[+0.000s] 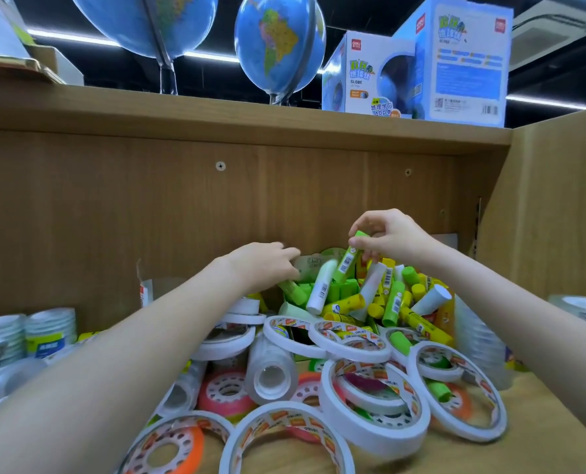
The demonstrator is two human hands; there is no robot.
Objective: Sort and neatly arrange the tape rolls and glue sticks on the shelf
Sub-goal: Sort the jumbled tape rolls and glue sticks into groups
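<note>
A jumbled heap of glue sticks (392, 302), green, yellow and white, lies at the back of the wooden shelf (541, 422). My right hand (387, 237) pinches a green glue stick (348, 261) by its cap, holding it upright above the heap. My left hand (264, 265) reaches to the heap's left side and grips another green glue stick (293, 291) that pokes out below the fingers. White double-sided tape rolls (370, 401) and pink and orange rolls (226, 395) lie scattered in front, with a clear tape stack (271, 367) lying on its side.
Stacks of clear tape (48, 331) stand at the left, more at the far right (582, 309). The shelf's back panel (182, 206) and right side wall (558, 217) close in the space. Globes (278, 46) and globe boxes (455, 59) sit on the board above.
</note>
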